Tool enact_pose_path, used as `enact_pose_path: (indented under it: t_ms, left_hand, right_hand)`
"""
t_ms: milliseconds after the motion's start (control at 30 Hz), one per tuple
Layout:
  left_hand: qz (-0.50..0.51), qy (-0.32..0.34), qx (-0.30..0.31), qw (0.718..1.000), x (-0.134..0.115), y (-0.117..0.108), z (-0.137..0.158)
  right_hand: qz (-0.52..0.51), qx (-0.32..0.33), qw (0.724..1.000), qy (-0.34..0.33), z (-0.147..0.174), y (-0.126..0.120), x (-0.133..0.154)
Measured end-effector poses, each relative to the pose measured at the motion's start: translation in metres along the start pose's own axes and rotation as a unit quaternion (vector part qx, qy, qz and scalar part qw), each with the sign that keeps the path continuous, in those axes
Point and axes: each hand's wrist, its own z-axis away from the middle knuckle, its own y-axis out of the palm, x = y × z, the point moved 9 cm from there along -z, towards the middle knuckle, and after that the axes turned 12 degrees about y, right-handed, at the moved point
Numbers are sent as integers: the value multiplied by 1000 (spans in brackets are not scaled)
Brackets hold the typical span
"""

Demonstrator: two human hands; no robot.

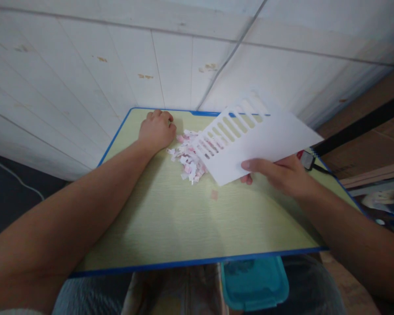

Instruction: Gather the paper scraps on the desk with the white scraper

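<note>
My right hand [279, 175] grips a white paper sheet [265, 140] by its near edge, thumb on top. The sheet's far-left end is cut into several long slots and strips, and it hovers tilted over the table. Under that slotted end lies a pile of small pink and white paper scraps [188, 159]. My left hand [156, 129] rests as a closed fist on the table near its far edge, just left of the pile, with nothing visible in it. One loose pink scrap [214, 194] lies apart, nearer to me.
The small table [170, 227] has a pale green top and a blue rim. White panelled wall stands right behind it. A red and black object with a cable [307, 159] lies at the right edge. A teal lidded box [254, 282] sits below the near edge, by my lap.
</note>
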Motion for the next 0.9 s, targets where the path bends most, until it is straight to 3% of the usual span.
enact_pose_path:
  t_ms: [100,167,500,900]
  left_hand:
    - [5,-6,-2,1000,1,-1,0]
    - [12,-11,-5,1000,2,0,-1]
    - [16,-15,-4,1000,2,0,-1]
    - [34,-14,-11,999,4,1,-1]
  right_hand:
    - [-22,-101,995,-15,-3,-30,-3]
    - [-10,-130,991,-4,-4,-40,-7]
    - [58,-146,987,37,-5,-37,-16]
    - [96,-114,988,22,-3,-24,-14]
